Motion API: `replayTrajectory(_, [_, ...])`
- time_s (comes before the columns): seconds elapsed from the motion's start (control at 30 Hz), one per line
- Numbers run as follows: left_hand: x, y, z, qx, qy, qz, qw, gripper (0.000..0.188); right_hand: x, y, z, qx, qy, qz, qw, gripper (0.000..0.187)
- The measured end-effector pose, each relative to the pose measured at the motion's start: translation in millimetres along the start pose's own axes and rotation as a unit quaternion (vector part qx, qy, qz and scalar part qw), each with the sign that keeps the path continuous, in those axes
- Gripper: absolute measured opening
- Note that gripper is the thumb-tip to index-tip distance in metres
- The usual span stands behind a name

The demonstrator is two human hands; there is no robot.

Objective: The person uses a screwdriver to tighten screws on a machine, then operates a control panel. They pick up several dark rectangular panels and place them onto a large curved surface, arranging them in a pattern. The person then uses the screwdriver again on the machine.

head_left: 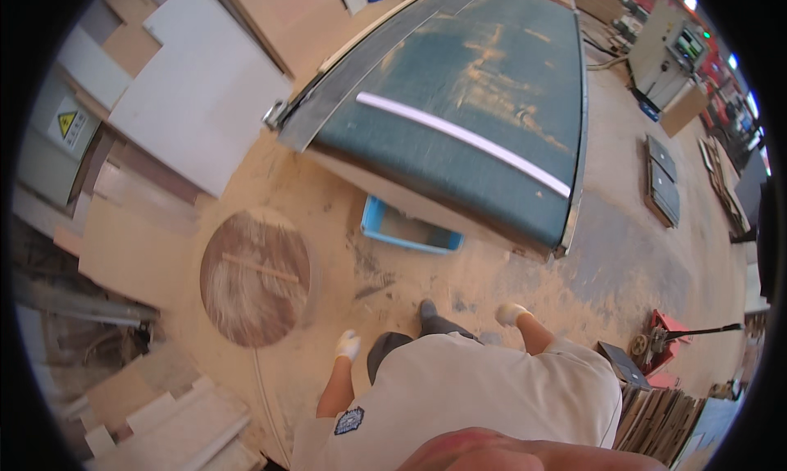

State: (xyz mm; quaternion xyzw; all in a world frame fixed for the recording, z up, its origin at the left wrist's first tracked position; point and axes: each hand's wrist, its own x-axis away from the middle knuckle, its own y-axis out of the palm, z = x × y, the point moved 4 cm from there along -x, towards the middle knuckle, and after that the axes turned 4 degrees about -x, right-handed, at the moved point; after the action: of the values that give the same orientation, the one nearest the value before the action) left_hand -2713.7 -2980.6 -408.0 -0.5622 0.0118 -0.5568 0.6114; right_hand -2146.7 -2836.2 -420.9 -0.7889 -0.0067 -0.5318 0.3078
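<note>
My left hand [348, 345], in a white glove, hangs beside my left leg with nothing seen in it. My right hand [510, 314], also in a white glove, is held out to the right of my legs, its fingers loosely bent and free of any object. Both hands are small in view and touch nothing. Ahead of me is a wide dark green conveyor belt [484, 77], dusted with sawdust. One long narrow white strip [463, 135] lies across it near its close end, beyond the reach of both hands.
A light blue bin [410, 233] sits under the belt's near end. To the left is a round brown disc [256, 278] with a thin stick [261, 268] on it. Large boards [201, 86] lie farther left. A red pallet jack [660, 344] and stacked boards [664, 422] stand at right.
</note>
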Motion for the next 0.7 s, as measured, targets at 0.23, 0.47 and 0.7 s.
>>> replayTrajectory(0.23, [-258,-199,32,0.421,-0.116,0.000,0.900,0.021,-37,-315,-119,-0.575,-0.071,0.226,0.783,0.039])
replayTrajectory(0.47, [-556,-413,283,0.085,0.213,0.220,0.948,0.054,-78,-284,-174,-0.541,0.267,0.221,0.766,0.036])
replayTrajectory(0.7, [-630,-396,431,0.067,0.257,0.018,0.964,0.050,-78,-229,-290,-0.637,0.343,0.079,0.685,0.037])
